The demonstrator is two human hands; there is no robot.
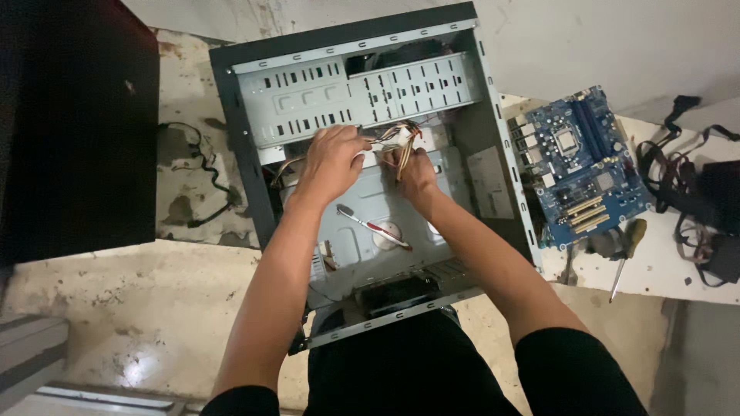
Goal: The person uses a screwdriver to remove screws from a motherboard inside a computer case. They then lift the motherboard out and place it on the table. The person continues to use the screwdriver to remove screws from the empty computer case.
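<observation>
- Both hands work inside the open computer case [247,139], which lies on its side on a stained floor.
- Left hand [333,158] sits near the middle of the case, fingers curled shut around a bundle of wires [389,139]; the grip looks tight, though the fingertips are hidden from above.
- Right hand [416,171] is just beside the left one, also closed on the same bundle, pinching yellow and red strands that rise toward the drive cage [354,96].
- Drive cage: a pale metal rack with slotted holes, running across the far part of the case.
- Screwdriver [374,226] with a red and white handle lies loose on the case's inner panel, nearer the person than the hands and not touched by them.
- Pale rectangular label [493,181] is stuck on the inside wall at the case's right side; its print is too small to tell.
- Blue circuit board [578,166] rests on a white surface to the right of the case, well apart from the hands.
- Second screwdriver [626,254] with a dark and yellow handle lies just below that board.
- Black cables [678,177] lie tangled further right of the board.
- Large black panel [77,123] stands to the left of the case, with a thin dark cord [202,166] on the floor between them.
</observation>
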